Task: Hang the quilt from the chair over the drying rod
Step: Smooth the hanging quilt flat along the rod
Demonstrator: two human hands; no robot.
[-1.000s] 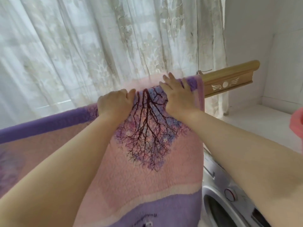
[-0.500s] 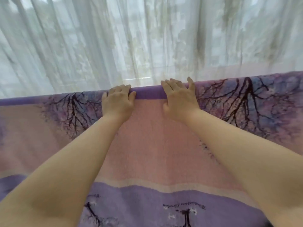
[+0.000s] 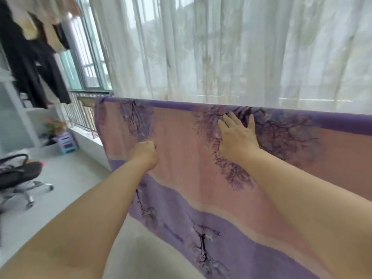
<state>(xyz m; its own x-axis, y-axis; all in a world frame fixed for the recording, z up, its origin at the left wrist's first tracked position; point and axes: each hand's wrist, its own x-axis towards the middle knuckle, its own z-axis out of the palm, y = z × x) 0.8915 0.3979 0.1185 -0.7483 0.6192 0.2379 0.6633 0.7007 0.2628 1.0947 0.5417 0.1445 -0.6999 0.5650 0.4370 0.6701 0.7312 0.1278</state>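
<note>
A pink and purple quilt [image 3: 181, 141] with dark tree prints hangs spread over the drying rod, which lies hidden under the quilt's top fold. Only a short wooden end of the rod [image 3: 86, 102] pokes out at the left. My left hand [image 3: 145, 154] is curled against the quilt's front face below the fold; whether it pinches the fabric I cannot tell. My right hand [image 3: 237, 135] lies flat with fingers spread on the quilt just under the top edge.
Sheer white curtains [image 3: 221, 47] hang right behind the quilt. A black office chair [image 3: 18, 176] stands at the left on the pale floor. Dark clothes [image 3: 30, 63] hang at the upper left, with a purple stool [image 3: 66, 142] and a potted plant below the window railing.
The view has swung left, bringing the quilt's left end and the chair into sight. Both hands have slid down from the top fold onto the quilt's front face.
</note>
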